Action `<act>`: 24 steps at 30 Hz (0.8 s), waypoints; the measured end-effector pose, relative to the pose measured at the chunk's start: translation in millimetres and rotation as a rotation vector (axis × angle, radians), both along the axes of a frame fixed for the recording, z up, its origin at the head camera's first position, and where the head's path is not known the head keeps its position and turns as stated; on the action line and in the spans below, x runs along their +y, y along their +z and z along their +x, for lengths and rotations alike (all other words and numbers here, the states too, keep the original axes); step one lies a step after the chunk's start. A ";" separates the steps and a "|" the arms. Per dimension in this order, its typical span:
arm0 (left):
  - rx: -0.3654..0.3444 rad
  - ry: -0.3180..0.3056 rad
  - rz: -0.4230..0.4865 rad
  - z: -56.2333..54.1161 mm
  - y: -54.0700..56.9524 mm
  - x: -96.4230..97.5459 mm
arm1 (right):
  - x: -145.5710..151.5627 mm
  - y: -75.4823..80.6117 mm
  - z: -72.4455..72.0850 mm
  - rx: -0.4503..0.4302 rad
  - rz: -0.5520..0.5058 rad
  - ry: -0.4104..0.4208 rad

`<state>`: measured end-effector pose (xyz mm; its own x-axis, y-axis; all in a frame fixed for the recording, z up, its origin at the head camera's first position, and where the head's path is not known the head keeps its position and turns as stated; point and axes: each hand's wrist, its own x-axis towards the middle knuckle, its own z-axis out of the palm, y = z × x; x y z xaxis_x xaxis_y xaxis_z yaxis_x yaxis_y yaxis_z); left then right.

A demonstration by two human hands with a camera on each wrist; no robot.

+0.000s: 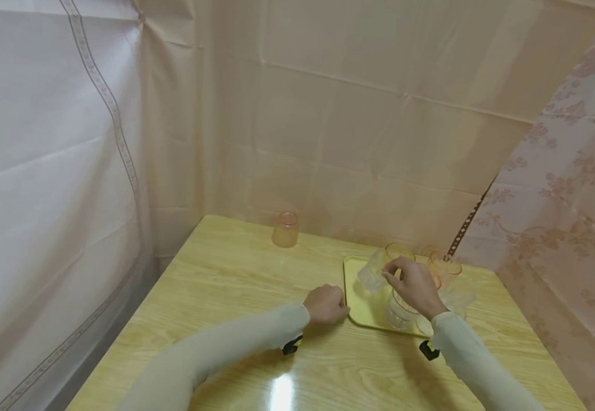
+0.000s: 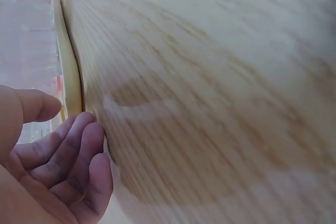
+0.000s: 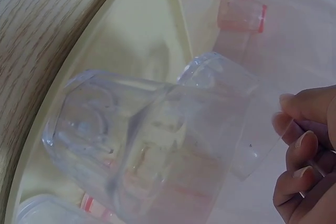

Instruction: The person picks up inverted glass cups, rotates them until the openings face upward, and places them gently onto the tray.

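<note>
At the left edge of a yellow tray (image 1: 351, 311), my left hand (image 1: 325, 304) pinches the rim between thumb and curled fingers. The left wrist view shows that tray edge (image 2: 71, 72) close by the thumb. Above the tray, my right hand (image 1: 414, 285) holds a clear plastic cup (image 1: 372, 277) by its rim, and the cup is tilted. Below that hand a larger-looking clear cup (image 1: 399, 313) stands on the tray; it fills much of the right wrist view. Behind the right hand are a yellow-rimmed cup (image 1: 400, 249) and orange-rimmed cups (image 1: 445, 264), partly hidden.
An upside-down pinkish-orange cup (image 1: 285, 231) stands alone near the back edge of the wooden table (image 1: 225, 274). More clear cups (image 1: 457, 297) lie at the tray's right side. Cloth curtains (image 1: 328, 114) hang behind and on both sides.
</note>
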<state>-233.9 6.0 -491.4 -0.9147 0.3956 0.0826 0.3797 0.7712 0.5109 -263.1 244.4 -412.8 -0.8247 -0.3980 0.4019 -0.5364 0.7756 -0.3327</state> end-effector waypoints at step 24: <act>-0.051 0.030 -0.007 -4.5 -1.7 9.4 | 4.5 -8.5 -4.9 0.031 0.108 0.006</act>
<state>-238.3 15.4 -493.0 -0.9290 0.3687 0.0324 0.3301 0.7857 0.5233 -267.9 248.9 -421.3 -0.8100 -0.4455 0.3814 -0.5501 0.8026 -0.2307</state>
